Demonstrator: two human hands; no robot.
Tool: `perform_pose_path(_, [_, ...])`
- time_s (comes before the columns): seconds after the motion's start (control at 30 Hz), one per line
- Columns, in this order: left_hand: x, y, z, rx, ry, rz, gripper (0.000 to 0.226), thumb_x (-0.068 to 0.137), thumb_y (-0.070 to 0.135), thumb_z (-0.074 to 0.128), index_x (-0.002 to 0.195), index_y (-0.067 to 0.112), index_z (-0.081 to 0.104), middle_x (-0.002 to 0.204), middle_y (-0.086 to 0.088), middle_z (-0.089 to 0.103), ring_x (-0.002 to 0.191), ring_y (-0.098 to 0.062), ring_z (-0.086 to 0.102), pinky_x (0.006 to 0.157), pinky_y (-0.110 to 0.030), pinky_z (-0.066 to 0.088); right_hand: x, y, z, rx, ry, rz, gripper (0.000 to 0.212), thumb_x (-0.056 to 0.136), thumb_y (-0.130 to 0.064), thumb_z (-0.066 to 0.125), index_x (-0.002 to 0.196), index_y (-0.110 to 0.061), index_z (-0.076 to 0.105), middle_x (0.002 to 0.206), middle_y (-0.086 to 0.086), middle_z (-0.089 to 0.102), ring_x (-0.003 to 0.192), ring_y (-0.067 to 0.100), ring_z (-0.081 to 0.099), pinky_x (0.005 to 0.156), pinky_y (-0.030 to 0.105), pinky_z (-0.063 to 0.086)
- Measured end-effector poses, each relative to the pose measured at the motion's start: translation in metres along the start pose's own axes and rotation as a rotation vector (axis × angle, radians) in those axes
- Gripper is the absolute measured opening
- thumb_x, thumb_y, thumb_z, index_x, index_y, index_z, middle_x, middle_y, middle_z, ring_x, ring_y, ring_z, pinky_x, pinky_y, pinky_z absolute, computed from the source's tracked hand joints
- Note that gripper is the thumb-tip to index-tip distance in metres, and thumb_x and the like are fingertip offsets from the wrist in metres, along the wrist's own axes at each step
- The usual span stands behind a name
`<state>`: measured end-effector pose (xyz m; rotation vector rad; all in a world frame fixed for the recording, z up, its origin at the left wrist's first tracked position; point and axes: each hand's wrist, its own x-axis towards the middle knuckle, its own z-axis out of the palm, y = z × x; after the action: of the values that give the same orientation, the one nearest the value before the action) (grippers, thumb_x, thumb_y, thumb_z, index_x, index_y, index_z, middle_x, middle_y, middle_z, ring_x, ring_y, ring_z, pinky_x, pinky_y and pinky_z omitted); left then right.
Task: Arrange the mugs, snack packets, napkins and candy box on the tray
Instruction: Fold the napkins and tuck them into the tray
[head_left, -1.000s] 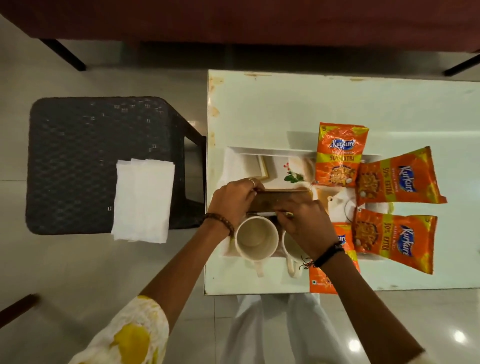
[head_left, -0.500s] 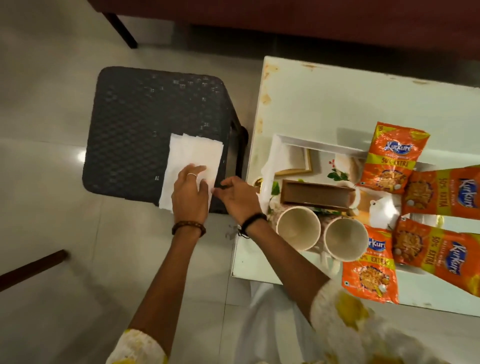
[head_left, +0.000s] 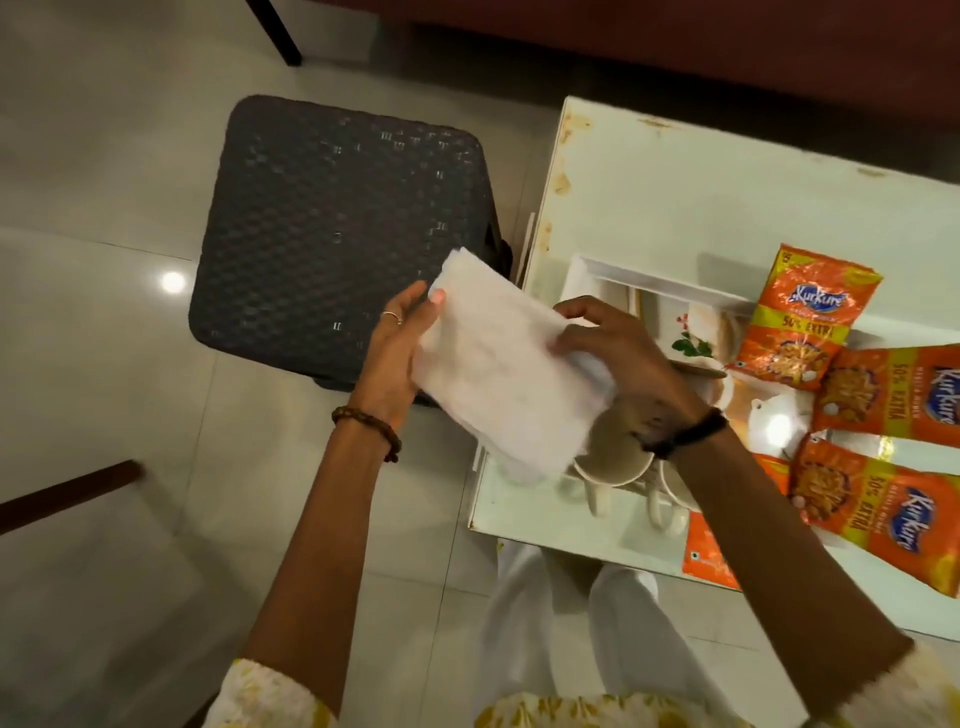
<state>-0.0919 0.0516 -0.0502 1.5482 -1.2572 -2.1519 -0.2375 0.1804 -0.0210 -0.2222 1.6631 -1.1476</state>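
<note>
A stack of white napkins (head_left: 493, 369) hangs in the air between the black stool and the table, held by both hands. My left hand (head_left: 397, 348) grips its left edge, thumb on top. My right hand (head_left: 618, 358) pinches its right edge. Under my right wrist, two cream mugs (head_left: 610, 457) stand on the white tray (head_left: 587, 270). Several orange snack packets (head_left: 810, 317) lie across the tray's right side. The brown candy box (head_left: 696, 368) shows only as a sliver behind my right hand.
The tray sits on a white table (head_left: 701, 171) with a chipped left edge. A black woven stool (head_left: 337, 223) stands left of it on a pale tiled floor. Dark furniture legs (head_left: 275, 31) are at the top left.
Both hands have lifted the napkin stack off the stool and carried it right, toward the tray. The stool top is bare. The camera has swung left and down.
</note>
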Motion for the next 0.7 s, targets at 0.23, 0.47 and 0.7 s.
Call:
perform_pose_path(0.23, [-0.007,-0.006,0.048,0.052,-0.24,-0.04,0.023,0.086,-0.001,0.055,0.09,0.021,0.059,0.088,0.008,0.068,0.067,0.002,0.068,0.061,-0.018,0.057,-0.02,0.013,-0.071,0.49,-0.027,0.101,0.024,0.079,-0.005,0.057,0.1,-0.015,0.064,0.078,-0.004,0.075,0.076,0.014,0.07,0.062,0.022,0.058])
perform_pose_path(0.47, [-0.009,-0.007,0.088,0.106,-0.21,0.01,0.025,0.087,0.001,0.054,0.093,0.025,0.057,0.092,0.005,0.063,0.083,-0.01,0.061,0.062,-0.029,0.054,-0.037,0.034,-0.096,0.367,0.141,0.009,0.046,0.076,0.005,0.062,0.118,-0.014,0.057,0.103,0.003,0.068,0.09,0.016,0.067,0.061,0.028,0.061])
perform_pose_path(0.7, [-0.021,-0.008,0.116,-0.397,-0.193,-0.16,0.02,0.094,0.007,0.038,0.093,0.01,0.058,0.064,0.003,0.073,0.044,-0.004,0.06,0.036,-0.01,0.044,-0.049,0.033,-0.126,0.413,0.1,-0.138,0.051,0.083,0.015,0.038,0.091,-0.027,0.066,0.088,-0.008,0.072,0.078,0.008,0.069,0.056,0.022,0.058])
